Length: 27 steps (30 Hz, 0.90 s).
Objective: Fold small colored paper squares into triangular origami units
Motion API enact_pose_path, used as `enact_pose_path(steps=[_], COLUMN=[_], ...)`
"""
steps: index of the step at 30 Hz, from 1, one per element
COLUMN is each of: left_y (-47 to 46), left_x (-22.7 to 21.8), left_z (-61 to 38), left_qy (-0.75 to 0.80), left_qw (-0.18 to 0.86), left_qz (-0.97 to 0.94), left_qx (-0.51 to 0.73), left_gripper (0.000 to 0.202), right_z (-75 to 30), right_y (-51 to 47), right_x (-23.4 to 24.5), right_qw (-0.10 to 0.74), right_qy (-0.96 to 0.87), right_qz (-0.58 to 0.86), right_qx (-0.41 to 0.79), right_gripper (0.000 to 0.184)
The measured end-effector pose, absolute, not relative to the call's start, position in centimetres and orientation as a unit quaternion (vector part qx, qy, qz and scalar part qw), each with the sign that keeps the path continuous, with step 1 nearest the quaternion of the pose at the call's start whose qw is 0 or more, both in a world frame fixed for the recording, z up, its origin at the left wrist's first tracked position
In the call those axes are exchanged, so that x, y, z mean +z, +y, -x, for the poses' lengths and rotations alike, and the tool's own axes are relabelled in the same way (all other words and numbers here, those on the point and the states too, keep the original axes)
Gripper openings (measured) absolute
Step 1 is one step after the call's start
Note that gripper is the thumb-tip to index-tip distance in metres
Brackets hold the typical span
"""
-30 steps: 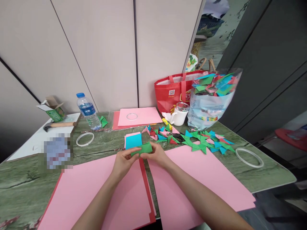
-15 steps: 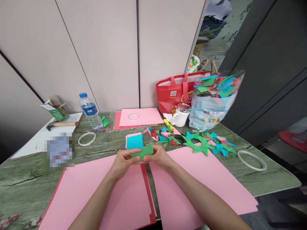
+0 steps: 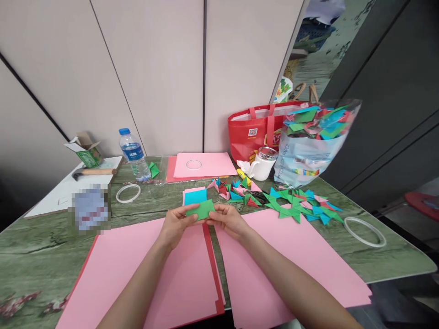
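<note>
Between my two hands is a small green piece of paper (image 3: 200, 210), rectangular and apparently folded, held up above the pink sheets. My left hand (image 3: 176, 225) pinches its left end between thumb and fingers. At the right end, my right hand (image 3: 226, 219) grips it the same way. Just behind the paper lies a small stack of blue paper (image 3: 195, 197) with pink edges showing under it. Large pink sheets (image 3: 144, 269) lie under my left forearm, with red ones beneath, and another pink stack (image 3: 284, 256) lies under my right forearm.
Folded paper pieces (image 3: 291, 208) spread to the right, near a white ring (image 3: 365, 232). Behind stand a white mug (image 3: 263, 165), a red bag (image 3: 245, 132) and a plastic bag of folded pieces (image 3: 305, 157). On the left are a water bottle (image 3: 134, 157), a hammer (image 3: 96, 172) and another ring (image 3: 128, 194).
Both hands still hold the green paper; it has tilted to show more of its face, and my right fingers have shifted at its edge. The whole view has swung slightly.
</note>
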<state>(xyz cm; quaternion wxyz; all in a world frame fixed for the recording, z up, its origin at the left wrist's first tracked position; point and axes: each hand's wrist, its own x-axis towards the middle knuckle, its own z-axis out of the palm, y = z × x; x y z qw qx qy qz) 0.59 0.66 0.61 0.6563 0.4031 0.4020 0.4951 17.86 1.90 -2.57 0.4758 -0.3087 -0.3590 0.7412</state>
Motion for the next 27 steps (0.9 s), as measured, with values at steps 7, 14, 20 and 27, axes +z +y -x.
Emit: enact_pose_path(steps=[7,14,20,27], left_y=[0.8,0.2,0.0,0.3], left_x=[0.8,1.0,1.0,0.6], left_z=[-0.2,-1.0,-1.4,-0.9], left_qy=[0.363,0.446,0.47,0.486], left_qw=[0.701,0.6,0.529,0.515], left_qz=[-0.383,-0.45,-0.544,-0.567], left_qx=[0.48,0.488,0.451,0.421], left_gripper=[0.038,0.038,0.036,0.041], right_z=[-18.1,-17.6,-17.0,-17.0], right_y=[2.1,1.8,1.3,1.5], right_x=[-2.8,-2.9,-3.2,-3.3], right_qw=[0.442,0.495,0.494,0.483], right_qy=[-0.316,-0.435,-0.54,-0.512], right_qz=[0.276,0.324,0.406,0.4], right_qx=[0.793,0.679,0.547,0.587], right_gripper=[0.026,0.04,0.05,0.042])
